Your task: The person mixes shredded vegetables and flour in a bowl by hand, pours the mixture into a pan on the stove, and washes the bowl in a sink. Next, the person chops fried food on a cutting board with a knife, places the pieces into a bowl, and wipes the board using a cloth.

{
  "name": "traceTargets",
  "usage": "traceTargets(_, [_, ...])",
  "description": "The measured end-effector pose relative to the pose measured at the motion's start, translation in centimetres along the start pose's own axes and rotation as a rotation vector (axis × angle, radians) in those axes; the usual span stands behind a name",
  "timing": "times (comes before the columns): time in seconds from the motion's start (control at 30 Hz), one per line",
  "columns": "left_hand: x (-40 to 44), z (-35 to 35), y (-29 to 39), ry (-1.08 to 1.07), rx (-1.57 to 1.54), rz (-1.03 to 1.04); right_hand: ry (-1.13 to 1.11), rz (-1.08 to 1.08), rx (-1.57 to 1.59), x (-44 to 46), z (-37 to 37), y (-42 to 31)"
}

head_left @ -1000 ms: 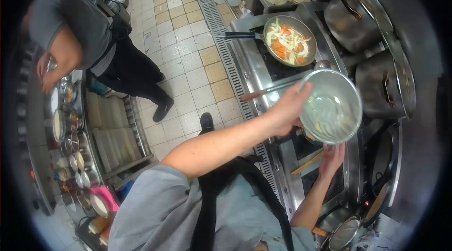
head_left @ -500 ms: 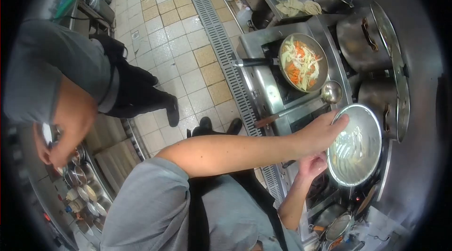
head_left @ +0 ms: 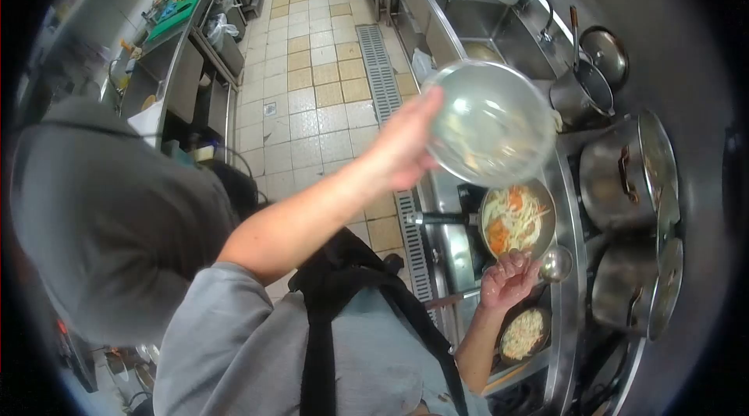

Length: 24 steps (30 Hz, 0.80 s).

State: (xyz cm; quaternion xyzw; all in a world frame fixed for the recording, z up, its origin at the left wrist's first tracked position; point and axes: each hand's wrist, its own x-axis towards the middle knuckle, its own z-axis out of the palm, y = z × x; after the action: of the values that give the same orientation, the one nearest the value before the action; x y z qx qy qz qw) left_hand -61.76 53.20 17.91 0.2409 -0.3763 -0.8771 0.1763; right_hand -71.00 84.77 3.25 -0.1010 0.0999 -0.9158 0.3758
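Note:
My left hand (head_left: 409,139) grips the rim of a round, shiny bowl (head_left: 491,123), raised above the stove. Pale streaks show inside the bowl, blurred by motion. Below it, a frying pan (head_left: 546,221) holds shredded orange and pale vegetables (head_left: 511,217). My right hand (head_left: 511,279) is at that pan's near edge, wet, its fingers loosely curled and slightly apart, with nothing visible in them. Nearer my body, a smaller pan holds a pale, speckled mixture (head_left: 523,334). A ladle (head_left: 555,264) lies beside my right hand.
Large metal pots (head_left: 624,174) line the back of the stove. A smaller pot (head_left: 581,96) stands near the sinks (head_left: 499,30). At the left, close by, is another person in grey (head_left: 117,221). Beyond that person, a counter bears a green board (head_left: 179,6). A floor drain (head_left: 378,72) runs alongside the stove.
The bowl in my left hand has moved up and left, away from my right hand. The view has shifted, showing the sinks and the smaller pan. The other person appears closer.

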Motion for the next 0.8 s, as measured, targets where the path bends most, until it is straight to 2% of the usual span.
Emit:
traceTargets(0.1, [3.0, -6.7, 4.6, 0.101, -0.092, 0.099, 0.071, -0.025, -0.095, 3.2, 1.6, 0.7])
traceTargets(0.23, [8.2, -15.4, 9.4, 0.256, -0.204, 0.259, -0.039, 0.045, -0.192, 6.7, 1.1, 1.2])
traceTargets(0.3, [9.9, -18.8, 11.3, 0.282, -0.222, 0.323, 0.151, -0.023, -0.17, 7.8, 1.5, 2.3])
traceTargets(0.37, [10.8, -20.8, 13.3, 0.327, -0.324, 0.29, 0.214, 0.007, -0.176, 10.2, 2.5, 3.9])
traceTargets(0.4, [11.5, -22.0, 13.8, 0.336, -0.315, 0.273, 0.128, 0.014, -0.162, 11.6, 1.2, 4.6])
traceTargets(0.43, [12.0, -23.1, 13.8, 0.349, -0.303, 0.252, -0.013, 0.171, -0.071, 13.5, 1.0, 5.1])
traceTargets(0.5, [12.6, -25.1, 14.0, 0.361, -0.27, 0.229, 0.189, 0.114, -0.344, 16.4, -1.3, 5.9])
traceTargets(0.6, [12.0, -26.2, 15.5, 0.364, -0.223, 0.168, 0.136, 0.263, -0.5, 21.2, 2.1, 11.5])
traceTargets(0.7, [12.0, -27.8, 16.8, 0.438, -0.173, 0.173, 0.187, 0.357, -0.324, 25.8, 1.2, 16.1])
traceTargets(0.73, [12.0, -28.4, 17.3, 0.468, -0.158, 0.172, 0.088, 0.422, -0.241, 27.6, 0.6, 18.0])
traceTargets(0.8, [11.6, -29.8, 18.4, 0.538, -0.15, 0.207, 0.099, 0.483, -0.174, 30.9, -0.1, 21.7])
